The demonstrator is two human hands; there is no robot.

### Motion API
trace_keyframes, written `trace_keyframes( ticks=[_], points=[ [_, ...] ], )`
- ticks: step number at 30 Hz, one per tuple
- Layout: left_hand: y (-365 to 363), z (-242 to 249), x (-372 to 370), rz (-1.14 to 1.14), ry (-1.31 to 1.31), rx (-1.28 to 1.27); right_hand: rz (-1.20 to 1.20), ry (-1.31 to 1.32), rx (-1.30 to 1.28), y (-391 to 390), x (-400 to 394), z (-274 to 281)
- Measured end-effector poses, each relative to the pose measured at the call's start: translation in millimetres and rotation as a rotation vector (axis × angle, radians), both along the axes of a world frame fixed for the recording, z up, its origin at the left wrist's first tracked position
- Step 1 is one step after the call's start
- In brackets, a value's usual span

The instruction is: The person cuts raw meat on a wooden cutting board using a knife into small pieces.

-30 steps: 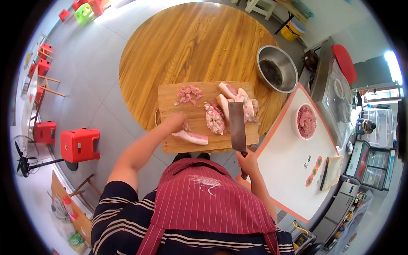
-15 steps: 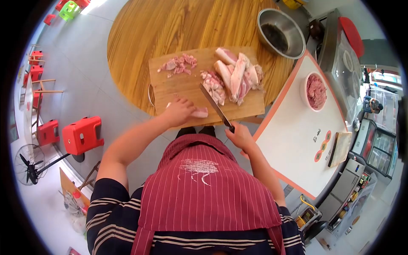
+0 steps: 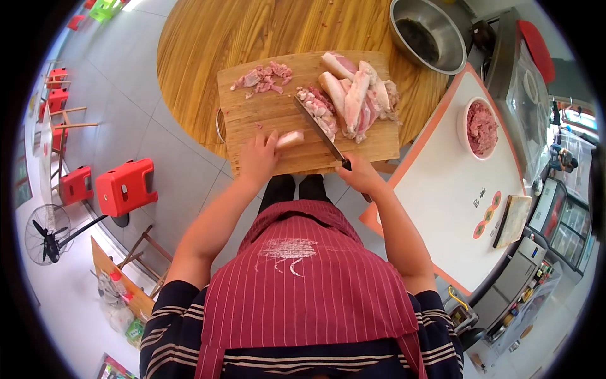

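Observation:
On the wooden cutting board my left hand has its fingers closed on the left end of a short pale strip of pork. My right hand grips the dark handle of a knife. The knife's blade slants up and left, beside a heap of cut pork pieces. Larger skin-on pork strips are piled at the board's right. Small meat scraps lie at its upper left.
The board rests on a round wooden table with a metal bowl at its right edge. To the right, a white table bears a bowl of minced meat. A red stool and a fan stand at left.
My left hand has drawn back and turned, and the pork strip now tilts up at its right end. My right hand still holds the knife by the cut pieces. The view has shifted slightly.

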State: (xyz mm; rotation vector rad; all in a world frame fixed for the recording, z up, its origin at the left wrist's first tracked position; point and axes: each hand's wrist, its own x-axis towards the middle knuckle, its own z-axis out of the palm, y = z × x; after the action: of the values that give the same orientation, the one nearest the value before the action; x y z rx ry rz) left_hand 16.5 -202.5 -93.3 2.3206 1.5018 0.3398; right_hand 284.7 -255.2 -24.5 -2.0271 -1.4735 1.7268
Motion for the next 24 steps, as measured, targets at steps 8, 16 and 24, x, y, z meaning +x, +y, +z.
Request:
trace_keyframes(
  ticks=[8,16,24],
  points=[
    [-37.5,-16.7,-36.2,-0.014,0.238,0.015,0.009,-0.062,0.349,-26.5,-7.3,-25.0],
    [-9.6,12.3,6.4,-0.234,-0.053,0.146,-0.126,-0.002,-0.011,3.5,-8.3,14.5],
    [12.7,-25.6,25.5,-0.160,-0.269,0.222,-0.130,0.030,0.244,-8.6,-25.9,9.4]
  ],
)
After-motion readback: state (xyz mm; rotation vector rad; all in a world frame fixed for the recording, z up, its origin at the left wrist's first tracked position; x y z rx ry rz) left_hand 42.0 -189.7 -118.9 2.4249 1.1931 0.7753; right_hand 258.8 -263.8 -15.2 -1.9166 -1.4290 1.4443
